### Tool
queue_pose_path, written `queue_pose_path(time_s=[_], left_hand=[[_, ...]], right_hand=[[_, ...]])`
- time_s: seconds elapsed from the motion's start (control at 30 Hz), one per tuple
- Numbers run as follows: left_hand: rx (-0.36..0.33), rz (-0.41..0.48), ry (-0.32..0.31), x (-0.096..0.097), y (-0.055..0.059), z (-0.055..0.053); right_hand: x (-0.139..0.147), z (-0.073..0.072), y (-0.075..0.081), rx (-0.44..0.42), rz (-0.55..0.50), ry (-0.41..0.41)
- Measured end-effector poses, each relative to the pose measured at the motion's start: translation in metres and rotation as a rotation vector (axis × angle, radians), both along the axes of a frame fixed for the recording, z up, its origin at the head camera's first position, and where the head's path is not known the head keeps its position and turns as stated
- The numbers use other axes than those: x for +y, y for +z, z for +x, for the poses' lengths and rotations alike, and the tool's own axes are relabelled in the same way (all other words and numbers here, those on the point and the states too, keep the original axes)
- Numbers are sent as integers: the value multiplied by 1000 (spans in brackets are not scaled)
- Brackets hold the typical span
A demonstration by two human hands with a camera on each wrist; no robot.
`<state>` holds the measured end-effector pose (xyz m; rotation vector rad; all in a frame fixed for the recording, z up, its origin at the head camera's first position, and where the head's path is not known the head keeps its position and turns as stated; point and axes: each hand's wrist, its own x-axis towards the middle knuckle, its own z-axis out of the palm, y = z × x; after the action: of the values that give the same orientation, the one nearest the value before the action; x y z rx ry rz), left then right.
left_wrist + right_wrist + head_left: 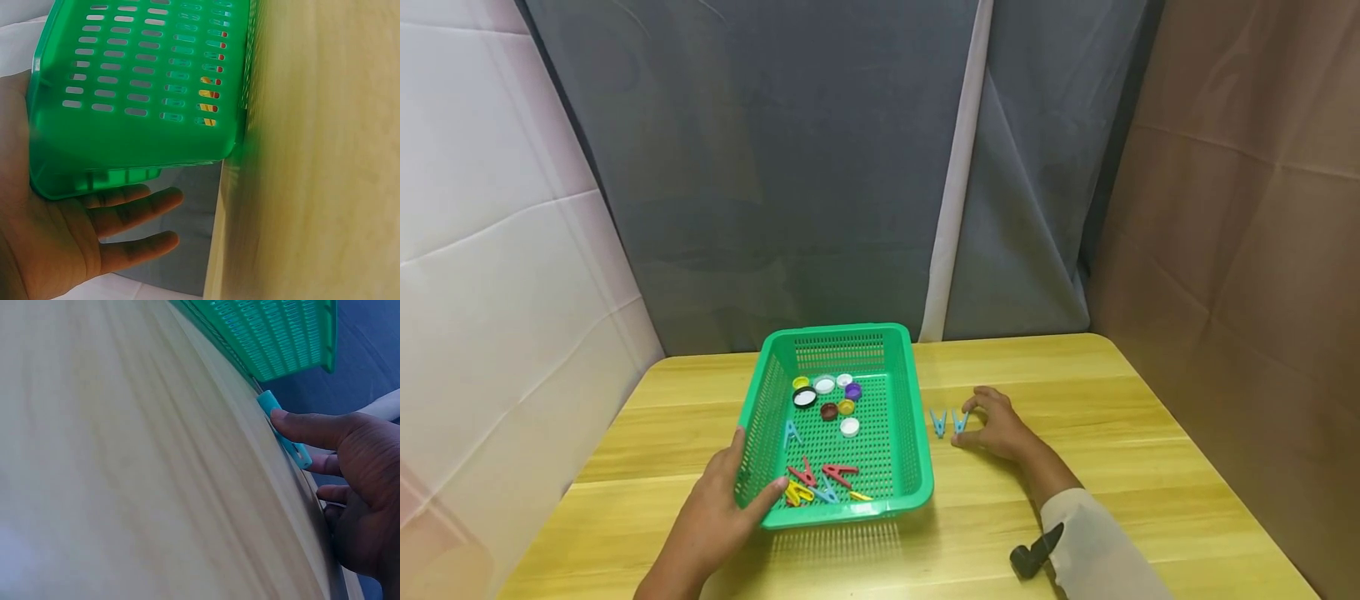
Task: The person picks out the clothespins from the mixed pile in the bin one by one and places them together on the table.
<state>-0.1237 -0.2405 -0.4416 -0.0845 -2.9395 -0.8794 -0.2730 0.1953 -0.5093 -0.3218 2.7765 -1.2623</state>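
A green plastic basket (904, 417) stands on the table, with bottle caps and clothespins inside. My left hand (718, 500) rests at its near left corner, thumb over the rim. In the left wrist view, the other visible fingers (140, 253) stretch out straight beside the basket wall. To the right of the basket, my right hand (1002, 429) pinches a blue clothespin (960, 422) between thumb and forefinger, low at the tabletop. Another blue clothespin (938, 423) lies just left of it. The right wrist view shows the thumb on one end of the pinched blue clothespin (287, 434).
Red clothespins (838, 474), a yellow clothespin (800, 492) and blue ones lie in the basket's near part. Several caps, including a purple cap (853, 391) and a white cap (849, 427), lie farther back. A grey curtain (775, 183) hangs behind the wooden table (1022, 367).
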Motion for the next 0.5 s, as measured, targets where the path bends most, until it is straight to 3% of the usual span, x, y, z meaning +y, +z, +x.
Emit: queue_pose_path(time_s=[0.5], left_hand=[[24,-6,-4,1,0,0]], right_hand=[[0,0,0,14,-6,14]])
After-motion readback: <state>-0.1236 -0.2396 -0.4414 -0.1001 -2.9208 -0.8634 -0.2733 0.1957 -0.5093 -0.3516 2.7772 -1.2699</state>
